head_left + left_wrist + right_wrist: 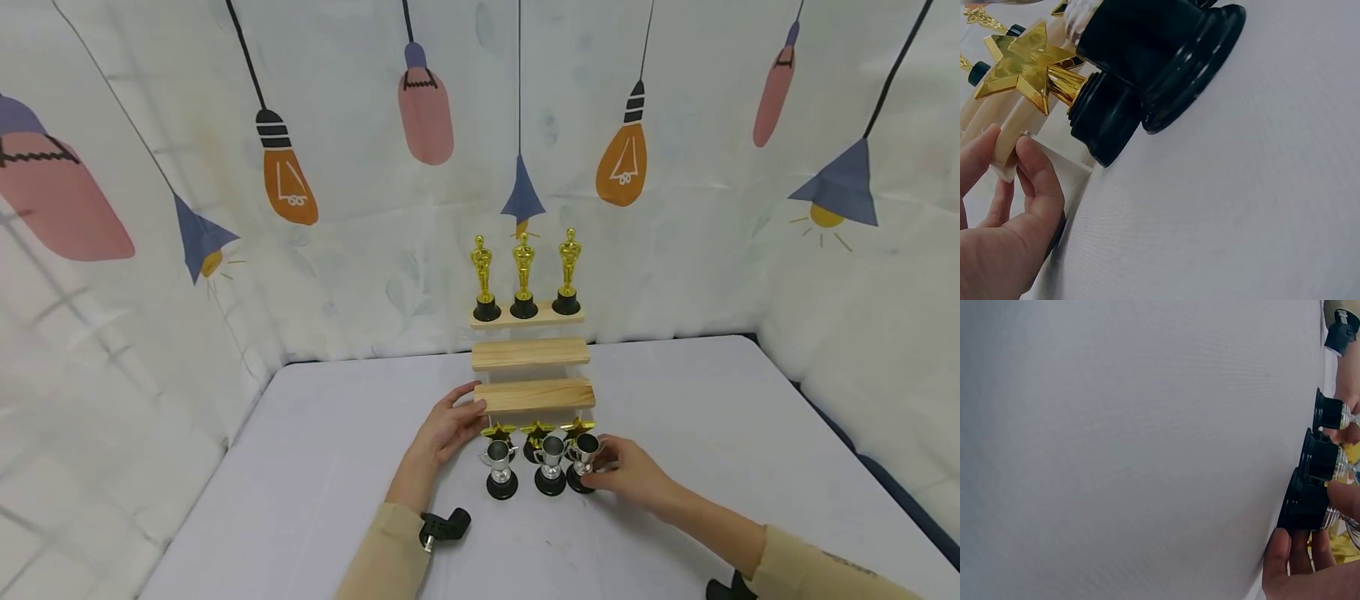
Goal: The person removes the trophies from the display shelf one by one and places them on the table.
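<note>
My left hand (448,427) pinches the left end of the lowest wooden step (534,396) of a small three-step stand. In the left wrist view, thumb and fingers lie on either side of that board end (1007,147). My right hand (636,477) grips the rightmost silver trophy cup (584,450), its fingers around the black base (1307,503). This cup stands close beside the middle silver cup (551,454); the left silver cup (498,458) is a little apart. Behind them are three gold star trophies (537,432), partly hidden by the cups.
Three gold figure trophies (524,271) stand on the top step (483,323). The middle step (530,353) is bare wood. A white cloth covers the table (315,467), with a lamp-patterned curtain (360,275) behind it.
</note>
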Available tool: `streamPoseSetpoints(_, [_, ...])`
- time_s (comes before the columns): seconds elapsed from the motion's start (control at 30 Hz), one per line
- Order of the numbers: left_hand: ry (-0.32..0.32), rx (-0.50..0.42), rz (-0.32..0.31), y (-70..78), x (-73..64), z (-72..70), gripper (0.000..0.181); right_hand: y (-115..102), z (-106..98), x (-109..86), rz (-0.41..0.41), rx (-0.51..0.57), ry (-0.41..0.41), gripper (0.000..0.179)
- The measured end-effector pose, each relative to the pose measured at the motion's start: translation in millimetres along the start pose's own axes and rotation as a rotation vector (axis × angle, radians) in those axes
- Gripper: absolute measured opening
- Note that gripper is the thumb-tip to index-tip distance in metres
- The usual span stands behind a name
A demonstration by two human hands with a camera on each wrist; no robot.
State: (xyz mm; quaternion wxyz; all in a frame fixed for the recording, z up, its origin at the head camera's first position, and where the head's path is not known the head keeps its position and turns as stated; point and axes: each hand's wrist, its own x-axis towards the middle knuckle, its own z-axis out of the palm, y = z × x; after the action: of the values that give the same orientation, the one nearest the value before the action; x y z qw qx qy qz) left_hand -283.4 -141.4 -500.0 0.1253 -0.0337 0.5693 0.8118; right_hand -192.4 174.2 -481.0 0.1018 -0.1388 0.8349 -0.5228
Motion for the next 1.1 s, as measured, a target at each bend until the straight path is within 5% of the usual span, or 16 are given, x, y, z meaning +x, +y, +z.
streamPoseSetpoints(0.77, [-0.022, -0.002, 0.021, -3.5, -0.1, -2.7, 0.062, -0.9, 0.6, -1.4, 0.013, -0.008, -0.003, 0.036])
streamPoseSetpoints(1.1, [-0.021, 0.001, 0.021, -2.8, 0.1, -2.3, 0.06, -0.2, -10.2, 0.8, -0.035, -0.071, -0.08, 0.037])
